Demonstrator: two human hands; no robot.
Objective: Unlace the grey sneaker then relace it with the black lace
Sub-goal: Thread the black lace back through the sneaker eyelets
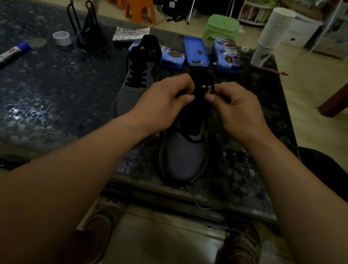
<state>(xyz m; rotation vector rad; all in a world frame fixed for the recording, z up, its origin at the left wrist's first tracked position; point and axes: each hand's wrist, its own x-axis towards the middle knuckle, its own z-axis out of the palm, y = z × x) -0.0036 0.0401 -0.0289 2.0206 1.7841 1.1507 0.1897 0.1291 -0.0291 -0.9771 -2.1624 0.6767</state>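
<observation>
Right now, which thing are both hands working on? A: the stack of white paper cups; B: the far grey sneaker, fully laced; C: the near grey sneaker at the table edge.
C: the left hand and right hand pinch the black lace at the tongue of the near grey sneaker.

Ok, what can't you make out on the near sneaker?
Upper eyelets of the near sneaker: head view, covered by left hand and right hand.
Ends of the black lace: head view, lost inside both pinching hands, too dark.
Text on blue cases: head view, too small.
</observation>
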